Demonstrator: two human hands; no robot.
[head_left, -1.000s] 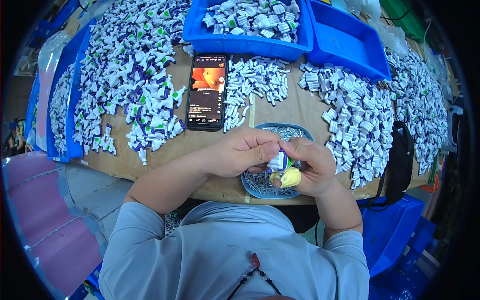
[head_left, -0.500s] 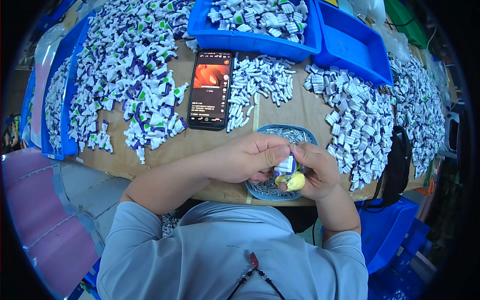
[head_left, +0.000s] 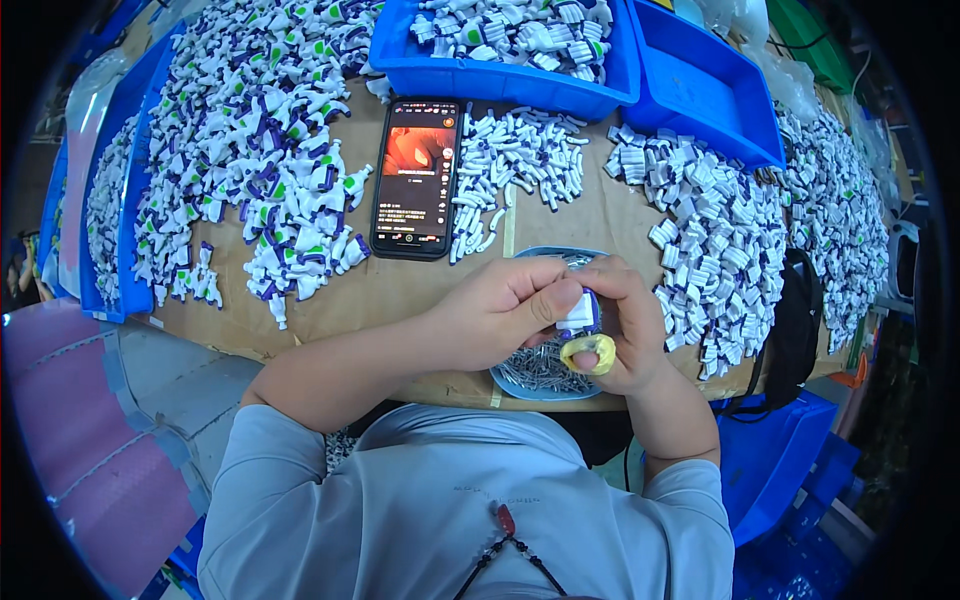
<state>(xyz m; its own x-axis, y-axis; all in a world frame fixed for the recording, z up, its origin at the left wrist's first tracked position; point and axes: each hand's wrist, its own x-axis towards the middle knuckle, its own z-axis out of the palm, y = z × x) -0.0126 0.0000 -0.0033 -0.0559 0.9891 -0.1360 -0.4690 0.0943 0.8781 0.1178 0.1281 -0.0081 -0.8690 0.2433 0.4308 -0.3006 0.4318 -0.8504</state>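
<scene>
Hands: I am holding my left hand (head_left: 500, 315) and my right hand (head_left: 625, 325) together over the near edge of the bench (head_left: 400, 290), fingertips meeting.
Left grip: my thumb and forefinger are clamping on a small white and purple plastic part (head_left: 579, 312).
Right grip: my fingers are closing around the same part from the other side, and a yellow ring-shaped piece (head_left: 588, 353) is sitting against my lower fingers.
Part position: it is sitting between both hands, just above a shallow blue dish (head_left: 520, 380) of thin metal pins.
Phone: a smartphone (head_left: 417, 177) is lying flat beyond my left hand, its screen glowing.
Left of bench: a wide heap of white, purple and green parts (head_left: 250, 160) is spreading out.
Right of bench: a heap of small white pieces (head_left: 720, 240) is lying near my right hand.
Far side: a blue bin (head_left: 500, 80) is holding more parts, with a second blue bin (head_left: 700, 90) beside it.
</scene>
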